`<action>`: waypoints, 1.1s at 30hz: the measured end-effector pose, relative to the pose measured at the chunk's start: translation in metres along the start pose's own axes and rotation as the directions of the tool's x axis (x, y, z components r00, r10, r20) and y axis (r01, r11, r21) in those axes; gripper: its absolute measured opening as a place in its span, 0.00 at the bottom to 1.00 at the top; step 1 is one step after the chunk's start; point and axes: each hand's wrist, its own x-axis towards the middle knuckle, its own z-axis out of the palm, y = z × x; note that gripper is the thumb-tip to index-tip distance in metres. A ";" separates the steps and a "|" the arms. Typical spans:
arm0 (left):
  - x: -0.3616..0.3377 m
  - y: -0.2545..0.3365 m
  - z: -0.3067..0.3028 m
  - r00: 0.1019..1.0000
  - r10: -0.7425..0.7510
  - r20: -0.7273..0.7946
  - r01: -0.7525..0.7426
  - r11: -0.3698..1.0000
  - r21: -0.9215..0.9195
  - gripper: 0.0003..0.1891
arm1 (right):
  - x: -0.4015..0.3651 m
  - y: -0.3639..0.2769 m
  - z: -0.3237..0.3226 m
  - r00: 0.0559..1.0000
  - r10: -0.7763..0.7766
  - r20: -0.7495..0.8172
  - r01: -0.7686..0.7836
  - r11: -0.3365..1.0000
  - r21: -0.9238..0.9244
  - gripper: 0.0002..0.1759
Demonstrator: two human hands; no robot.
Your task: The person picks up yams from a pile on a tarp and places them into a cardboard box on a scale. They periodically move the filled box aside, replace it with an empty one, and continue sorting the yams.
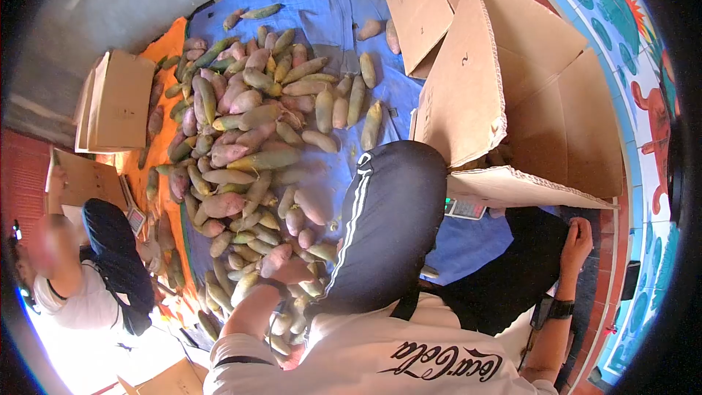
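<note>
A large heap of long vegetables (241, 146), green and pinkish-purple with tapered ends, lies on a blue sheet (314, 0). My left hand (289, 269) reaches down over the near edge of the heap, close above several of these vegetables. It is smeared and its fingers are hidden, so I cannot tell what it holds. My right hand (578, 240) rests at my right knee in dark trousers, its fingers loosely curled with nothing showing in them. A dark watch sits on that wrist.
An open cardboard box (556, 110) stands at the right, with another box (424, 11) behind it. A digital scale (465, 209) shows between my legs. At the left, another person (110, 271) sits near an orange sheet (167, 44) and more cardboard boxes (117, 102).
</note>
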 end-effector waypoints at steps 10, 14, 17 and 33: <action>-0.051 0.192 -0.064 0.696 0.041 -0.717 0.408 0.800 0.441 0.30 | -0.005 0.003 0.004 0.998 -0.011 -0.063 0.015 0.997 0.071 0.06; -0.060 0.251 -0.079 0.492 0.316 -0.811 0.052 0.919 0.390 0.26 | -0.006 -0.003 0.004 0.991 -0.052 -0.121 0.058 0.997 0.047 0.05; -0.077 0.322 -0.075 0.336 0.452 -0.826 -0.177 0.892 0.416 0.23 | -0.008 -0.006 0.004 0.990 -0.031 -0.141 0.046 0.994 0.098 0.04; -0.108 0.566 0.008 -0.031 0.873 -0.487 -0.762 0.294 0.577 0.28 | -0.016 -0.010 -0.003 0.974 0.020 -0.228 0.012 0.991 0.136 0.04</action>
